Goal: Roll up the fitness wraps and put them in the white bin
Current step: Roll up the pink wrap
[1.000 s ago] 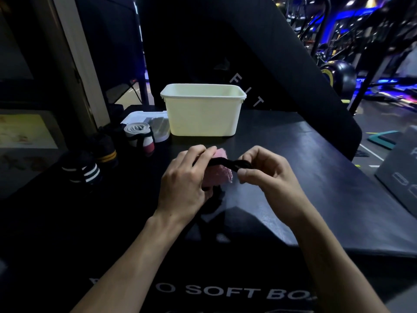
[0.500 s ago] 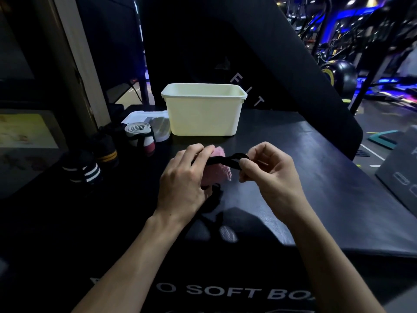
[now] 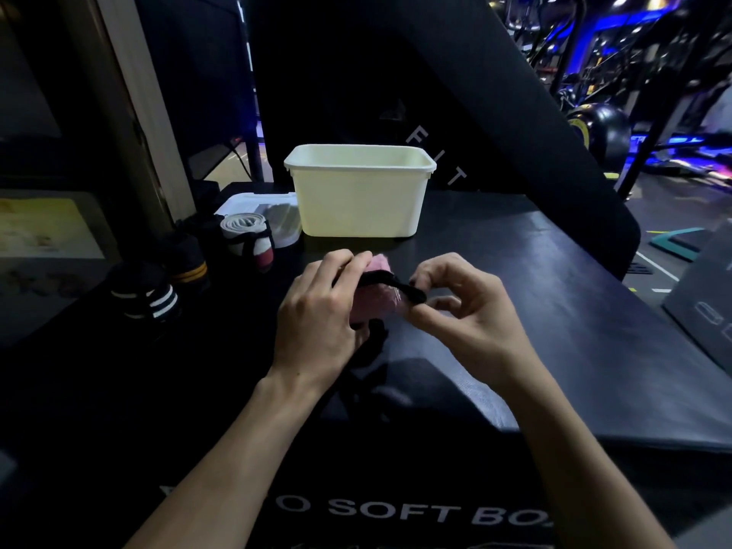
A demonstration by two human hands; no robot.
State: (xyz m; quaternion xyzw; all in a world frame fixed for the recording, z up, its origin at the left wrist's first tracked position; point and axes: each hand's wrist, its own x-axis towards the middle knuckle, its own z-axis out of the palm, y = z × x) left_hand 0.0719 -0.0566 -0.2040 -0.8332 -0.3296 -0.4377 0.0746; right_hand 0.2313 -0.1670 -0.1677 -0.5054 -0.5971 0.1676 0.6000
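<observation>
A rolled pink wrap (image 3: pixel 376 299) sits in my left hand (image 3: pixel 321 311), whose fingers curl round it just above the black soft box (image 3: pixel 534 330). A black strap (image 3: pixel 396 285) runs across the roll, and my right hand (image 3: pixel 463 315) pinches its end at the roll's right side. The white bin (image 3: pixel 358 200) stands upright behind my hands, open at the top. What lies inside it is hidden.
Left of the bin lie a white lid (image 3: pixel 257 204), a grey-and-red rolled wrap (image 3: pixel 249 239), a black roll with orange stripes (image 3: pixel 186 263) and a black roll with white stripes (image 3: pixel 146 295). A black slanted pad (image 3: pixel 495 112) rises behind the bin. Gym machines stand at the far right.
My right hand has pulled the strap's end lower across the roll's right side. My left hand keeps its hold on the pink roll.
</observation>
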